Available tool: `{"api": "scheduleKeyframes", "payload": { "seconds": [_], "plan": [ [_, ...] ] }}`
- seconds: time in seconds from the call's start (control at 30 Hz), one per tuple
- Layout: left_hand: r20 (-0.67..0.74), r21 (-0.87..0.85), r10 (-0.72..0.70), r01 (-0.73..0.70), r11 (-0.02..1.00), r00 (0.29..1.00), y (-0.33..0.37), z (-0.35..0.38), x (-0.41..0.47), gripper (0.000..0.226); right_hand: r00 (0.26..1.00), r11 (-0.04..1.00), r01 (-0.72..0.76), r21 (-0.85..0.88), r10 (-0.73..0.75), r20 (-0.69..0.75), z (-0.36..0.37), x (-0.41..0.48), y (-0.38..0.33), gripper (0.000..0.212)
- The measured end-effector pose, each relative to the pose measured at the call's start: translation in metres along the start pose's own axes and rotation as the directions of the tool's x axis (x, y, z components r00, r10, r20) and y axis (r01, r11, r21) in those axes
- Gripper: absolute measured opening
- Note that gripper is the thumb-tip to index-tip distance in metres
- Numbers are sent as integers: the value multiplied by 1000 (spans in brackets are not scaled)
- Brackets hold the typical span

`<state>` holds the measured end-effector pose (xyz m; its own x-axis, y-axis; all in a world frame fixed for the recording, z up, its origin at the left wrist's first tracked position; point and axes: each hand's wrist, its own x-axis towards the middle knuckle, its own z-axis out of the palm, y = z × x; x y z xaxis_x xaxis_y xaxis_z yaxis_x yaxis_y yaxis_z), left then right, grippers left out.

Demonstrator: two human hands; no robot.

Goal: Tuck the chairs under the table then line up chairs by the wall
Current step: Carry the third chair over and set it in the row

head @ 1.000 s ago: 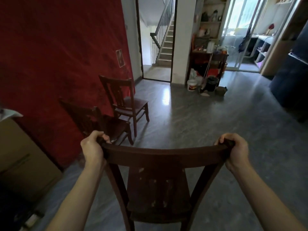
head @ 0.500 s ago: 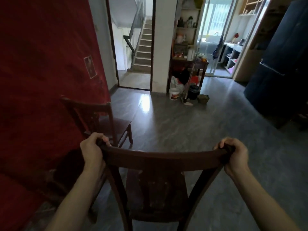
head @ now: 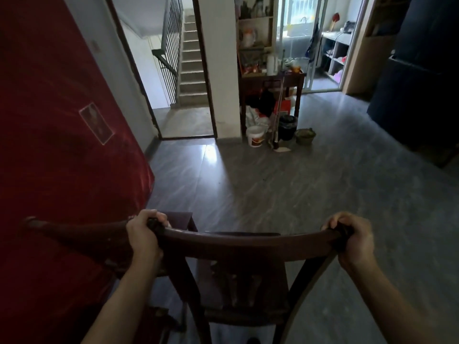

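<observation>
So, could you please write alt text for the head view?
The left hand and right hand grip the top rail of a dark wooden chair beside a red wall; a second chair shows at its left, stairs ahead.

Both hands on the chair's top rail.

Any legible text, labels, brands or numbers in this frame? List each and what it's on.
Nothing here can be read.
Card on the red wall: print too blurred to read.
White bucket: red label, too small to read.
Red carton under the side table: no lettering can be made out.
</observation>
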<state>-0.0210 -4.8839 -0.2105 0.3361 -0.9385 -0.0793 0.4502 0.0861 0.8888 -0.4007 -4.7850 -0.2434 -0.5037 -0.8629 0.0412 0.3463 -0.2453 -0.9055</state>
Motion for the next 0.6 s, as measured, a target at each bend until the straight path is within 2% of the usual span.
{"api": "scheduleKeyframes", "payload": {
  "seconds": [0.13, 0.3, 0.47, 0.6],
  "plan": [
    [15, 75, 3, -4, 997, 1000, -25, 19, 77, 37, 1000, 999, 17, -43, -17, -2, 25, 66, 36, 31],
    [47, 46, -2, -1, 999, 999, -58, 30, 150, 38, 999, 994, 48, -95, -50, -12, 46, 123, 79, 27],
    [82, 61, -25, 20, 998, 996, -83, 27, 202, 42, 999, 998, 35, -57, -34, 15, 62, 158, 112, 28],
    [114, 75, -47, 39, 996, 992, -100, 14, 222, 26, 999, 998, 29, -56, -27, 31, 71, 166, 135, 30]
  ]
}}
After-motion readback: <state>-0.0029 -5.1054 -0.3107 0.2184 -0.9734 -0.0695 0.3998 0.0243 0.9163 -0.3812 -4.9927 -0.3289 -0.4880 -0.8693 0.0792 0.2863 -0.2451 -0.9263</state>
